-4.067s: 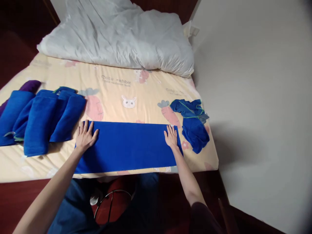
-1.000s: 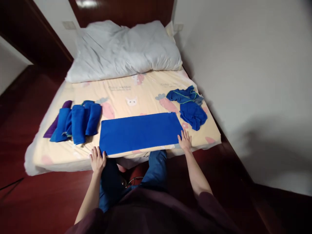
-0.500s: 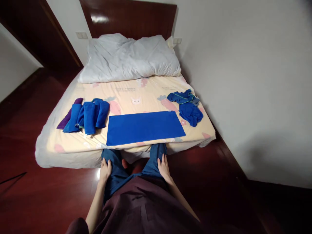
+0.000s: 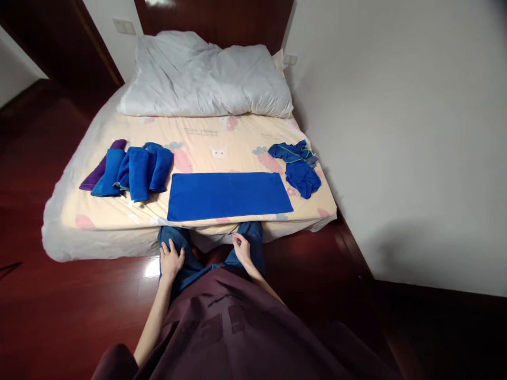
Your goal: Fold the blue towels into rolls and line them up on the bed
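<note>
My left hand (image 4: 171,259) lies on my left thigh, its fingers spread over the blue trousers (image 4: 250,238). My right hand (image 4: 241,249) is at the inner side of my right leg, fingers loosely bent and nothing visible in them. Just beyond my knees, a blue towel (image 4: 229,196) is spread flat as a long rectangle near the bed's front edge. On the left lie several rolled or folded blue towels (image 4: 138,174) beside a purple one (image 4: 95,173). To the right are crumpled blue cloths (image 4: 303,178), one with green edging.
The bed (image 4: 222,134) has a pale yellow sheet printed with carrots and rabbits. A bundled white quilt (image 4: 206,79) lies against the dark wooden headboard (image 4: 214,21). A white wall (image 4: 380,132) stands to the right. The floor (image 4: 79,311) is dark red wood.
My right hand has left my right thigh and moved inward to the left, its fingers now bent. My left hand stays on my thigh. The camera view has tilted down slightly; the cloths lie unchanged.
</note>
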Motion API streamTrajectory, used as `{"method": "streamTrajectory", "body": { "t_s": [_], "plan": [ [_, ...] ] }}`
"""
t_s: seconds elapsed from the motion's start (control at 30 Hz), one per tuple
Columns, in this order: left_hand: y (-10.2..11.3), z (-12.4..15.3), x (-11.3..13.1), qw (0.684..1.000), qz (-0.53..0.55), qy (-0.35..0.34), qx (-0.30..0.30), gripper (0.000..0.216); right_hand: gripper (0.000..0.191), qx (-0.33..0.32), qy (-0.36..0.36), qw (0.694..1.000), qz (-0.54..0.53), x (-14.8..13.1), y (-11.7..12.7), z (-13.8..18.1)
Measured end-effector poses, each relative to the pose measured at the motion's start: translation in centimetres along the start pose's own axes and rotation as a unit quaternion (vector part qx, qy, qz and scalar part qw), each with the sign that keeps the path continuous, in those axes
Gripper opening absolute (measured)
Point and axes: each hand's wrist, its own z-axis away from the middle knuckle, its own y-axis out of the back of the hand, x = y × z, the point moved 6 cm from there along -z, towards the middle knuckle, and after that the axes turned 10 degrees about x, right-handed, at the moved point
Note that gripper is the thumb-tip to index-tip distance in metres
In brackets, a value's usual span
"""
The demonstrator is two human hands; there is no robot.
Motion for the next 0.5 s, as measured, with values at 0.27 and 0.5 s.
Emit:
{"method": "streamTrajectory", "body": {
  "t_s": [0.27,0.5],
  "plan": [
    [0.0,-0.2,-0.4,1.000,0.011,0.017,-0.020,0.080,0.035,0.034,-0.199,0.933,-0.296,-0.3,-5.0,-1.5],
    [0.1,0.0,-0.4,1.000,0.019,0.012,-0.016,0.080,0.023,0.044,-0.285,0.880,-0.378,-0.1,-5.7,-4.3]
  ]
}}
